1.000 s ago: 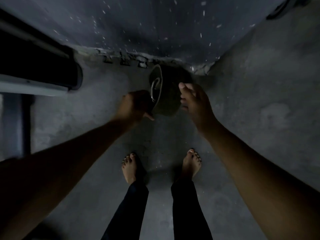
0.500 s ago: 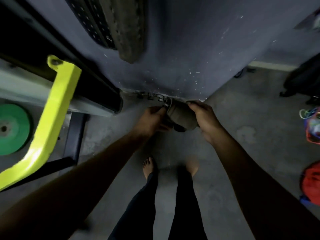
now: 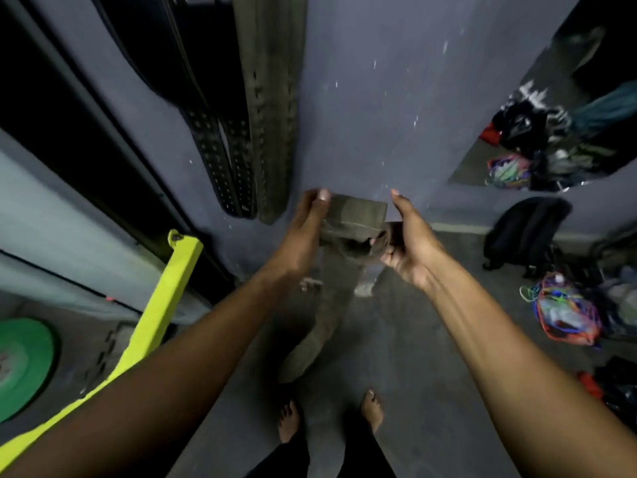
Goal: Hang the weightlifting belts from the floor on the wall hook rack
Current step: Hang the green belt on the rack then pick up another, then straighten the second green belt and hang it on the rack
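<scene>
I hold a grey-olive weightlifting belt (image 3: 356, 215) in front of the blue-grey wall. My left hand (image 3: 305, 222) grips its left end and my right hand (image 3: 408, 243) grips its right end. The belt's loose tail (image 3: 315, 326) hangs down between my arms toward the floor. On the wall up and to the left hang a grey belt (image 3: 270, 108) and two black studded belts (image 3: 220, 157). Their hooks are above the frame and out of view.
A yellow-green machine arm (image 3: 162, 312) and a green weight plate (image 3: 20, 367) stand at left. A black backpack (image 3: 525, 232), coloured bags (image 3: 565, 312) and clothes lie at right by a mirror (image 3: 558, 108). My bare feet (image 3: 289, 420) stand on concrete.
The rolled belt has come up from the floor to chest height and has partly unrolled, its tail now hanging. My view has tilted up to the wall and the hanging belts.
</scene>
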A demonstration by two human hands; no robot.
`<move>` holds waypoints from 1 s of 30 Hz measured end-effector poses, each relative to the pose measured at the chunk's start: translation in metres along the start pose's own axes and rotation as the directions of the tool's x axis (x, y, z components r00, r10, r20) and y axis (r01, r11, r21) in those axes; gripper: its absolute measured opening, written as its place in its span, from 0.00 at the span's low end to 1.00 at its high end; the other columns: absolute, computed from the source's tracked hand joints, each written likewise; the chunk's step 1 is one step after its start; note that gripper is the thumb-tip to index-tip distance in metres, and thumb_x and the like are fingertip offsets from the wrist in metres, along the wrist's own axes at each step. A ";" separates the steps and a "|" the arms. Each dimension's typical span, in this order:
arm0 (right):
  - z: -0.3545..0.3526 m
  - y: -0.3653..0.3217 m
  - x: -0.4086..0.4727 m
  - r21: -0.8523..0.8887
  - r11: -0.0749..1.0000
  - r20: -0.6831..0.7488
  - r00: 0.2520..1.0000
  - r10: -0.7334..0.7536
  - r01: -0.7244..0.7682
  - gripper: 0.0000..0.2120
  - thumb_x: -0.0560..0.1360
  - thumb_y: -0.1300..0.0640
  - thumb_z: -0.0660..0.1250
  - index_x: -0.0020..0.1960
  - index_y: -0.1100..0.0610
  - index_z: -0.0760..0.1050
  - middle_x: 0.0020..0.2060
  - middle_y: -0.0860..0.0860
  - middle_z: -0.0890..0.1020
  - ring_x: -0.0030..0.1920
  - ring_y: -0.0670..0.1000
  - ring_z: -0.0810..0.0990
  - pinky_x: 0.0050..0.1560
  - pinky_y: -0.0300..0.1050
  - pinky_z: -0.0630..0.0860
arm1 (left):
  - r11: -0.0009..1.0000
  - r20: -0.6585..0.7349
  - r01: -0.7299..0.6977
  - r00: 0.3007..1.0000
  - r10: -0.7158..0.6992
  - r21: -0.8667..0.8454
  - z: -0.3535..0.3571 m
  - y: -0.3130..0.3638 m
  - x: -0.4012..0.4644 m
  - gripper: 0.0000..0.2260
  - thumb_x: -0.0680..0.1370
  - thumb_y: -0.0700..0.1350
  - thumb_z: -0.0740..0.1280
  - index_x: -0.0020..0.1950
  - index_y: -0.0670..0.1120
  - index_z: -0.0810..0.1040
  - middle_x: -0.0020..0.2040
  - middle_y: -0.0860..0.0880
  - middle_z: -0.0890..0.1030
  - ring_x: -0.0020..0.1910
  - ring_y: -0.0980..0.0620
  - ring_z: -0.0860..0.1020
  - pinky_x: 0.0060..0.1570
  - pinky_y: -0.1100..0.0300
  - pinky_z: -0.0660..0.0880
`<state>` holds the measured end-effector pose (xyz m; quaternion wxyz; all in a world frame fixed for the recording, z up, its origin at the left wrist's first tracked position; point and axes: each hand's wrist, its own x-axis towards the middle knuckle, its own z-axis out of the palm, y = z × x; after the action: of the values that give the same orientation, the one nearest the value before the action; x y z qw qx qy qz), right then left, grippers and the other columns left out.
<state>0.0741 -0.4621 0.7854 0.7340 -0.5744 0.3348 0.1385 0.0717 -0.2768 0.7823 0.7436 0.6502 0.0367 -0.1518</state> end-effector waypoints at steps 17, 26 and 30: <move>0.002 -0.091 -0.076 -0.328 0.698 0.296 0.771 -0.563 0.636 0.13 0.80 0.72 0.66 0.41 0.61 0.83 0.26 0.48 0.81 0.25 0.43 0.79 0.28 0.36 0.77 | 0.881 0.027 -0.168 0.984 0.174 0.441 0.024 0.189 -0.001 0.30 0.76 0.68 0.66 0.51 0.41 0.84 0.42 0.41 0.86 0.33 0.44 0.86 0.28 0.51 0.81; 0.001 -0.104 -0.067 -0.739 0.008 0.215 0.247 -0.945 0.674 0.23 0.75 0.59 0.65 0.69 0.50 0.79 0.58 0.53 0.78 0.55 0.54 0.80 0.53 0.48 0.79 | 0.948 0.101 0.032 0.993 -0.067 0.317 0.031 0.192 -0.002 0.13 0.84 0.47 0.63 0.53 0.38 0.80 0.29 0.44 0.81 0.17 0.51 0.76 0.14 0.68 0.65; -0.003 -0.093 -0.060 -0.643 -0.167 0.437 0.179 -0.881 0.747 0.23 0.70 0.71 0.73 0.56 0.47 0.80 0.50 0.50 0.85 0.50 0.52 0.84 0.48 0.49 0.80 | 0.973 0.092 0.096 0.989 -0.118 0.209 0.026 0.185 0.000 0.12 0.84 0.48 0.64 0.56 0.40 0.80 0.33 0.43 0.78 0.15 0.53 0.73 0.14 0.67 0.68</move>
<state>0.0835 -0.4819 0.8945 0.2885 -0.9026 -0.1512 -0.2816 0.1187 -0.2817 0.9628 0.6648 0.7111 0.0174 -0.2281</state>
